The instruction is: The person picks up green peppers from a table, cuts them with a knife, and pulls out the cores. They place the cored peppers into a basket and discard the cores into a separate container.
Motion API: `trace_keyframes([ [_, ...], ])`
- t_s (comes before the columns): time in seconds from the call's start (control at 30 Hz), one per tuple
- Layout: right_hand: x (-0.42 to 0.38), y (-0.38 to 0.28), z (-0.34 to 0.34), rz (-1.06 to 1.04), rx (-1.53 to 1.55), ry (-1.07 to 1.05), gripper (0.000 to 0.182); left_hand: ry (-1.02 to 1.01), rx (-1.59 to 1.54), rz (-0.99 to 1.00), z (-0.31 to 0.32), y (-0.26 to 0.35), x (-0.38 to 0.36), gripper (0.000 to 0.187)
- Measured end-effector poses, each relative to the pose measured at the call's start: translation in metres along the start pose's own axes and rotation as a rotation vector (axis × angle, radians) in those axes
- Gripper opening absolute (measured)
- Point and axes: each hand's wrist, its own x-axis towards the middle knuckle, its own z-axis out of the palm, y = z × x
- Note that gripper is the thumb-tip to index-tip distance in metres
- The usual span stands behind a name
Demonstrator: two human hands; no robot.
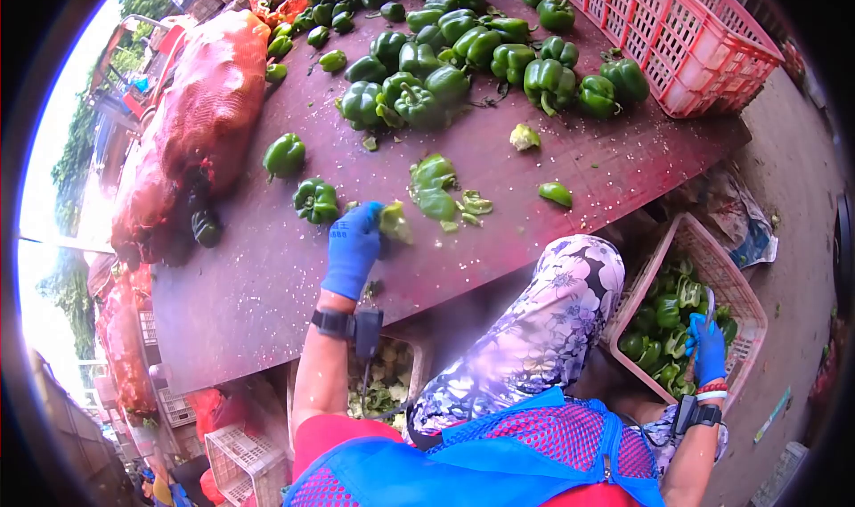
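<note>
Reddish, seed-flecked surfacing tops the bench [267, 311], where whole green bell peppers [472, 48] lie heaped toward the far side, probably to leave working room nearer the person. The gloved left hand [354, 240] has a narrow grip on a pale green pepper scrap [395, 223]. Over the lower pink crate [732, 284] of peppers, apparently set beside the knee for easy reach, the gloved right hand [709, 347] grips a slim metal tool [710, 302].
</note>
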Motion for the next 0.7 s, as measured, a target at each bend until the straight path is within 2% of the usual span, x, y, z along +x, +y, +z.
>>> trace_keyframes([
  [0.03, -0.002, -0.003, 0.005, -0.009, 0.002, 0.003, 0.036, -0.026, -0.098, 0.028, -0.001, 0.008, 0.001, 0.018],
  [0.1, -0.012, -0.008, 0.004, -0.013, -0.021, 0.01, 0.037, 0.05, -0.688, -0.115, -0.009, 0.024, 0.006, 0.018],
  [0.13, -0.01, -0.005, 0.001, -0.001, -0.007, -0.005, 0.038, 0.066, -0.717, -0.162, -0.02, 0.029, 0.011, 0.018],
  [0.17, -0.007, -0.003, -0.002, 0.008, -0.006, -0.011, 0.038, 0.128, -0.611, -0.206, -0.023, 0.023, 0.016, 0.017],
  [0.23, -0.003, -0.002, -0.002, 0.025, 0.005, -0.024, 0.037, -0.016, 0.542, 0.083, -0.042, -0.008, 0.018, 0.021],
  [0.27, -0.001, -0.001, -0.002, 0.033, 0.014, -0.023, 0.037, -0.207, 0.547, -0.041, -0.046, -0.011, 0.013, 0.026],
  [0.33, -0.011, -0.007, 0.003, 0.009, -0.003, -0.005, 0.037, -0.608, 0.548, -0.29, -0.07, 0.03, -0.005, 0.038],
  [0.43, -0.01, -0.013, 0.006, 0.016, -0.021, -0.005, 0.037, -0.976, 0.482, -0.282, -0.09, 0.055, -0.03, 0.052],
  [0.53, -0.008, -0.016, 0.01, 0.019, -0.048, -0.01, 0.037, -0.595, 0.9, -0.101, -0.068, 0.069, -0.044, 0.051],
  [0.6, -0.001, -0.015, 0.012, 0.02, -0.038, 0.008, 0.036, -0.283, 0.532, 0.134, -0.037, 0.043, -0.025, 0.077],
  [0.67, 0.001, -0.011, 0.012, 0.015, -0.038, 0.005, 0.035, -0.233, 0.32, 0.317, -0.001, 0.045, 0.006, 0.097],
  [0.7, -0.001, -0.008, 0.01, 0.014, -0.037, 0.006, 0.034, -0.278, 0.305, 0.305, 0.012, 0.056, 0.02, 0.099],
])
